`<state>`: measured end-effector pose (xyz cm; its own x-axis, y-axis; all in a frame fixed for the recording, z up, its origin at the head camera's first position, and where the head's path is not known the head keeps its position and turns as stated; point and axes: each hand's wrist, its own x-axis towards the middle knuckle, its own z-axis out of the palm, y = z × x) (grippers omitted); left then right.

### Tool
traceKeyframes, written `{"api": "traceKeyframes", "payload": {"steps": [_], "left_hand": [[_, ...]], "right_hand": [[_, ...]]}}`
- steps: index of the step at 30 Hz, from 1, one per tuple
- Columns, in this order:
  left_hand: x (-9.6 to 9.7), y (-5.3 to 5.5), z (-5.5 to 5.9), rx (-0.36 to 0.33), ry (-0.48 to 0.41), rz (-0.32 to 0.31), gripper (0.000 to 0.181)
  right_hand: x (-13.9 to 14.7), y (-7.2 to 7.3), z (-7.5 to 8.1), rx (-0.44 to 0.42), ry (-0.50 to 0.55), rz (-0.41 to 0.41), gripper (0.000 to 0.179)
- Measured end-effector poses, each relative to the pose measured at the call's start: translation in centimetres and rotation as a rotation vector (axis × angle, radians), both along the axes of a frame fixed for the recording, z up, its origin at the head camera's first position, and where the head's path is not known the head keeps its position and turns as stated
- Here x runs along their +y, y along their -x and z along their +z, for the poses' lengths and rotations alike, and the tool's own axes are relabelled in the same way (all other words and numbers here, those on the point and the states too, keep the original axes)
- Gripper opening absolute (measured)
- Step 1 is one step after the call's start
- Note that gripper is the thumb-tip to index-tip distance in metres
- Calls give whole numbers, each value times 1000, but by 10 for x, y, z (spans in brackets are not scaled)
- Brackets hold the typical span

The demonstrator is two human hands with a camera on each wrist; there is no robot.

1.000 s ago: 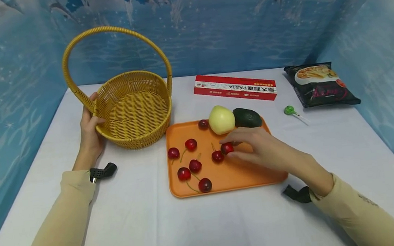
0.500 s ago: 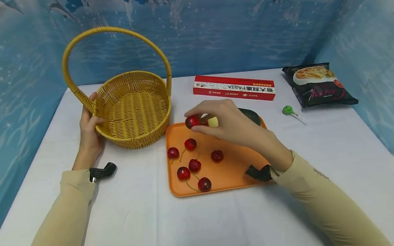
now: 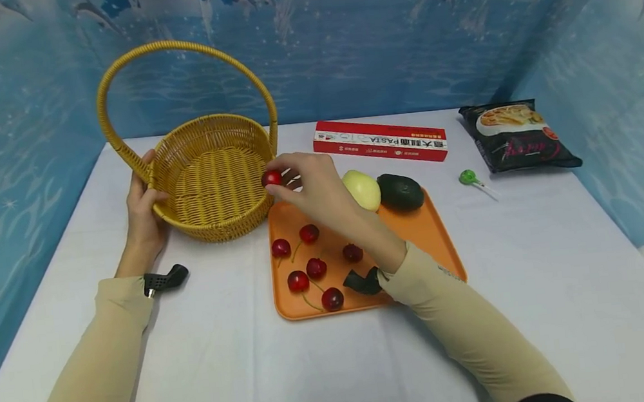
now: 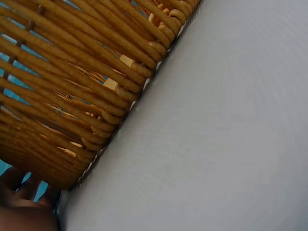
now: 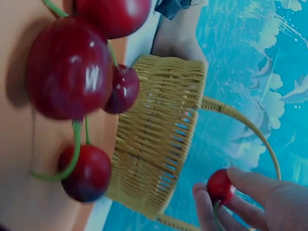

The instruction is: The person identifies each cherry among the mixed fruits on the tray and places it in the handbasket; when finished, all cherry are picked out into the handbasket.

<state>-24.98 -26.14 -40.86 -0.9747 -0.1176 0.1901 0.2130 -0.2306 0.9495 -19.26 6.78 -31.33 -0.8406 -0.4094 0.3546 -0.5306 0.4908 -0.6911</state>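
Observation:
A yellow wicker basket [image 3: 232,230] with a tall hoop handle stands on the table at the left. My left hand [image 3: 143,208] grips its left side, thumb over the rim; fingers [image 4: 29,185] show beside the weave in the left wrist view. At the basket's right rim, my right hand [image 3: 317,185] pinches a red cherry [image 3: 271,178] between thumb and fingers. Its green stem hangs down in the right wrist view, where the cherry [image 5: 220,185] shows close. Several more cherries [image 3: 316,268] lie on an orange tray [image 3: 420,250] below my right forearm.
On the tray's far side sit a pale green apple [image 3: 363,190] and a dark green oval fruit [image 3: 401,192]. Behind are a red pasta box [image 3: 380,141], a black food packet [image 3: 519,136] and a green lollipop [image 3: 468,177]. A blue dolphin-print curtain [image 3: 342,50] encloses the table.
My right hand has picked the cherry off the tray and carried it up and left to the basket's right rim. My left hand has stayed on the basket.

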Motion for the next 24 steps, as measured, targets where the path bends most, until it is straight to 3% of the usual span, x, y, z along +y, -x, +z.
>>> {"api": "traceKeyframes", "payload": {"steps": [11,24], "left_hand": [[1,0,1,3,-19,0,82],[1,1,1,-10,-10,6,81]], "right_hand": [[-5,1,-8,-50,-56,-10,46],[16,-23,-13,-84,-136,43,42]]}}
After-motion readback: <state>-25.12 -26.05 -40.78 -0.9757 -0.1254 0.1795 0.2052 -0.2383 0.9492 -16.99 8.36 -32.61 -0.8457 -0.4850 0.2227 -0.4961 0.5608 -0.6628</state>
